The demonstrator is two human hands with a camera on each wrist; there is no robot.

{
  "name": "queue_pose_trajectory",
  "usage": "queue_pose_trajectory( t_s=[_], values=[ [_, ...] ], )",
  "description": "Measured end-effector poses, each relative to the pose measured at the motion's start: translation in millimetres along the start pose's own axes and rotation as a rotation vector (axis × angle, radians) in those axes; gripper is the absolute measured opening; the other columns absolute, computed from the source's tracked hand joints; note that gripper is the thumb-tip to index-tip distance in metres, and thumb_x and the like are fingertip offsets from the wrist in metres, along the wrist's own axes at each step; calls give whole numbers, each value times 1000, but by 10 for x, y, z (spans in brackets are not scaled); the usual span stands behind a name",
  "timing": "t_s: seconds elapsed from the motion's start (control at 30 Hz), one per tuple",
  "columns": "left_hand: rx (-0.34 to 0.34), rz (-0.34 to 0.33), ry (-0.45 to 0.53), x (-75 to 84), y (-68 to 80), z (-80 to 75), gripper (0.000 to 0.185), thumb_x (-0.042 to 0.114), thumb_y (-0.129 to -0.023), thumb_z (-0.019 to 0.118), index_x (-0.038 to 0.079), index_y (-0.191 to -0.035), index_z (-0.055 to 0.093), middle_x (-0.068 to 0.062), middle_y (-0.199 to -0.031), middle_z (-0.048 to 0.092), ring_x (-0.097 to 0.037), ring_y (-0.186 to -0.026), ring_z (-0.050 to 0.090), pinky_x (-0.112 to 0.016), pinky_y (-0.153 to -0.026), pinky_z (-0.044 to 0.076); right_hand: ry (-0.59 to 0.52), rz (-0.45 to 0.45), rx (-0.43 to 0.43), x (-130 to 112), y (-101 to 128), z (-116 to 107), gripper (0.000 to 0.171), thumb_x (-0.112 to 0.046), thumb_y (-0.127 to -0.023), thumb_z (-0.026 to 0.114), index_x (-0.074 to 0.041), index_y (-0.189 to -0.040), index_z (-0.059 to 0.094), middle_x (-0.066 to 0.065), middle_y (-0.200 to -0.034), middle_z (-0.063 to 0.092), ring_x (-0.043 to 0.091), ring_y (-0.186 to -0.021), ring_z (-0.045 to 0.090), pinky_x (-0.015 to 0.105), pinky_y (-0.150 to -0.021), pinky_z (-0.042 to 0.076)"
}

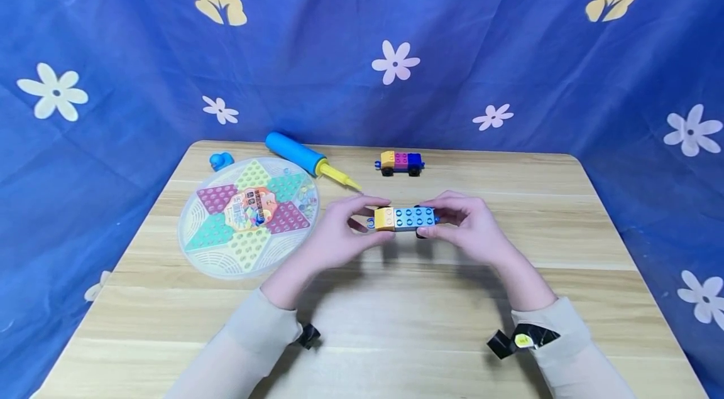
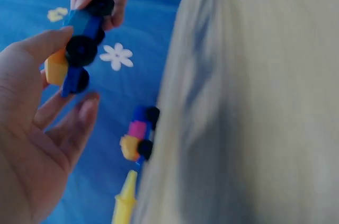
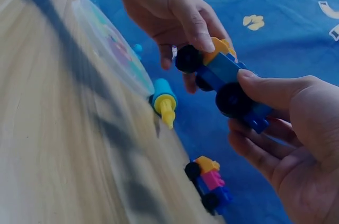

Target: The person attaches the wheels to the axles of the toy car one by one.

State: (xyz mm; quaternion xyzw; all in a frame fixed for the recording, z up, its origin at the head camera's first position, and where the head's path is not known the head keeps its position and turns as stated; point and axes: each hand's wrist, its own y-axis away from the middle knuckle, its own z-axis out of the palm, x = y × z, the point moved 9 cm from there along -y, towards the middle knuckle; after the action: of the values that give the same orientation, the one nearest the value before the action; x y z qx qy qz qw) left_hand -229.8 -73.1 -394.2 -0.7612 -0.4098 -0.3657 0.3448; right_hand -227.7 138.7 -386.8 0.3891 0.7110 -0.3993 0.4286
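Note:
A toy brick car (image 1: 406, 218) with a blue body, an orange end brick and black wheels is held just above the wooden table (image 1: 396, 323), between both hands. My left hand (image 1: 339, 237) pinches its orange end (image 2: 55, 68); thumb on top, fingers below. My right hand (image 1: 469, 226) grips the blue end (image 3: 249, 110) with thumb and fingers. The wrist views show the car's underside (image 3: 222, 75) and black wheels (image 2: 82, 50).
A second small car (image 1: 400, 162) of orange, pink and blue bricks stands at the table's back. A blue and yellow hand pump (image 1: 308, 159) lies back left beside a round checkers board (image 1: 249, 215). A small blue duck (image 1: 220, 161) sits at the far left corner.

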Motion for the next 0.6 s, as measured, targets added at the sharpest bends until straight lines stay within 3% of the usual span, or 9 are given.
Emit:
queue_pose_trajectory(
  t_s=[0.2, 0.4, 0.6],
  values=[
    [-6, -102, 84, -316, -88, 44, 43, 33, -90, 88, 22, -130, 76, 2, -120, 74, -15, -97, 75, -31, -79, 63, 9, 80, 21, 298, -91, -19, 40, -9, -85, 92, -5, -122, 79, 11, -113, 72, 28, -101, 72, 32, -87, 62],
    [-42, -149, -5, -577, -284, 158, 48, 25, -92, 86, 11, -136, 72, -6, -123, 75, -18, -103, 75, -33, -91, 61, 51, 203, 25, 732, -212, -10, 45, -7, -87, 89, 0, -128, 74, 18, -122, 72, 29, -101, 75, 30, -85, 62],
    [-55, -211, -105, -705, -417, 214, 46, 23, -95, 83, 11, -137, 71, -4, -128, 73, -20, -113, 71, -37, -100, 57, 168, 206, 31, 945, -330, -3, 41, -11, -88, 89, -3, -126, 76, 14, -114, 77, 26, -97, 75, 39, -87, 62]
  ],
)
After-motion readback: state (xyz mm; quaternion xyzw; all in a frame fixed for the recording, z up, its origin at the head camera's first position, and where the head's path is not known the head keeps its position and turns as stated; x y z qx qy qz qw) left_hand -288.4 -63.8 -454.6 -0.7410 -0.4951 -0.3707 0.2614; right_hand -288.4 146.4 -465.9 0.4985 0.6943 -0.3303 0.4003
